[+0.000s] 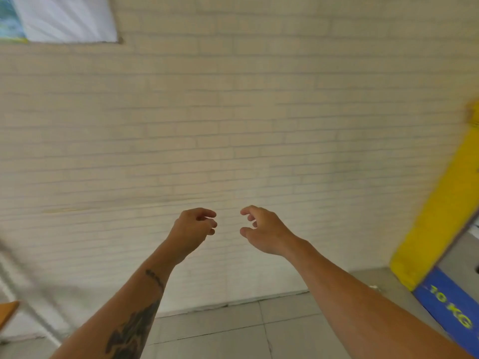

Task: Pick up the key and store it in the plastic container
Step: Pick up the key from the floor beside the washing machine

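Observation:
Neither the key nor the plastic container is in view. My left hand [193, 228] and my right hand [264, 229] are raised side by side in front of a pale brick wall, a short gap between them. The fingers of both hands are loosely curled and apart, and nothing is held in either. A dark tattoo runs along my left forearm. The picture is blurred by motion.
A pale brick wall [233, 125] fills most of the view, meeting a grey tiled floor [259, 330] below. A yellow and blue object [440, 229] marked "10 KG" leans at the right. A white sheet [67, 19] hangs top left. A wooden corner [7, 310] shows at the left edge.

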